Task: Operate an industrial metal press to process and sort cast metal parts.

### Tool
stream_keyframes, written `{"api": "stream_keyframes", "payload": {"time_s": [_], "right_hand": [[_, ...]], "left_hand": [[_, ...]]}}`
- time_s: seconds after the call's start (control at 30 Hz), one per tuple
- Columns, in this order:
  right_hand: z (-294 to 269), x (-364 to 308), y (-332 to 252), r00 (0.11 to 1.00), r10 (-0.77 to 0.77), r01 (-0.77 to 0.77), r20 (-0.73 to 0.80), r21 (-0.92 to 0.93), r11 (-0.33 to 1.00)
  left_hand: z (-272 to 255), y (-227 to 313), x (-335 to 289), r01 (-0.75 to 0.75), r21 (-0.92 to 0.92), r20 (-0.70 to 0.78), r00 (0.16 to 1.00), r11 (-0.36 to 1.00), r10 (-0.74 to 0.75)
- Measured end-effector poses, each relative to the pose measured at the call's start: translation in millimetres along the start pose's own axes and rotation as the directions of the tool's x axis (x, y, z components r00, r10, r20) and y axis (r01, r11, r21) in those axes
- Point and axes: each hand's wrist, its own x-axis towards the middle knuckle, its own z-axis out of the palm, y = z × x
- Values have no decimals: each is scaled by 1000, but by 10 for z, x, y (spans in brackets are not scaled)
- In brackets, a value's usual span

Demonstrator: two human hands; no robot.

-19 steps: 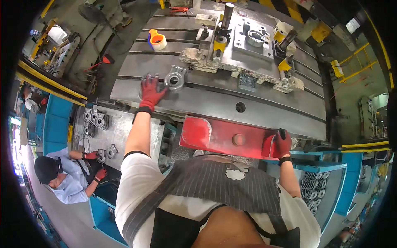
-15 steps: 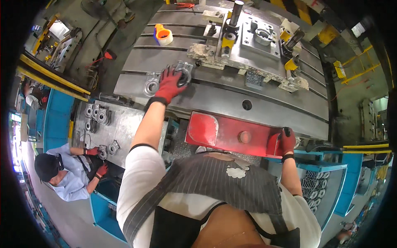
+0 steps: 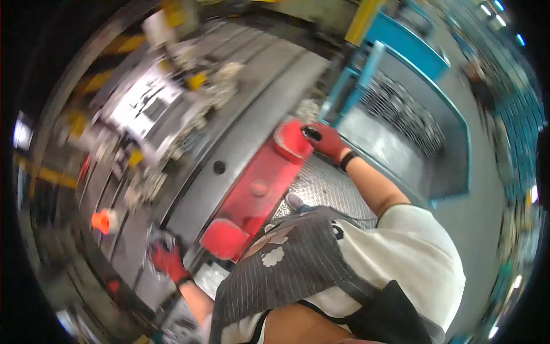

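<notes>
My left hand (image 3: 168, 259), in a red glove, reaches onto the near corner of the slotted steel press bed (image 3: 240, 123). Its fingers touch a grey metal ring part (image 3: 159, 236); motion blur smears both, so the grip is unclear. My right hand (image 3: 327, 142), also in a red glove, is curled at the far-right end of a long red control box (image 3: 243, 198). A dark round thing shows at its fingertips, and I cannot make out what it is. The box has a round knob (image 3: 259, 188) in its middle and raised red covers at both ends.
A blurred die set (image 3: 146, 109) stands on the bed at the left. An orange-and-white roll (image 3: 104, 221) lies nearer. At the right, a blue-framed bin (image 3: 467, 155) holds many stacked grey metal parts (image 3: 401, 112). Patterned metal plate (image 3: 321, 186) covers the floor by my shoe (image 3: 294, 200).
My view has swung to the right, bringing the bin into full sight and taking the co-worker out of it. Both hands stay at the same places, on the ring part and the box end.
</notes>
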Motion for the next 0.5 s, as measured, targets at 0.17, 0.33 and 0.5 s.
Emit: {"api": "stream_keyframes", "payload": {"time_s": [0.17, 0.33, 0.5], "right_hand": [[-560, -989, 848, 883, 460, -458, -98, 42, 888], [-469, -2467, 1872, 544, 831, -782, 116, -288, 553], [-227, -4029, 3126, 277, 898, -760, 342, -494, 422]], "left_hand": [[331, -122, -194, 134, -32, -266, 954, 990, -138], [153, -549, 333, -165, -131, -526, 847, 978, 73], [-832, 531, 330, -347, -466, -633, 773, 814, -33]]}}
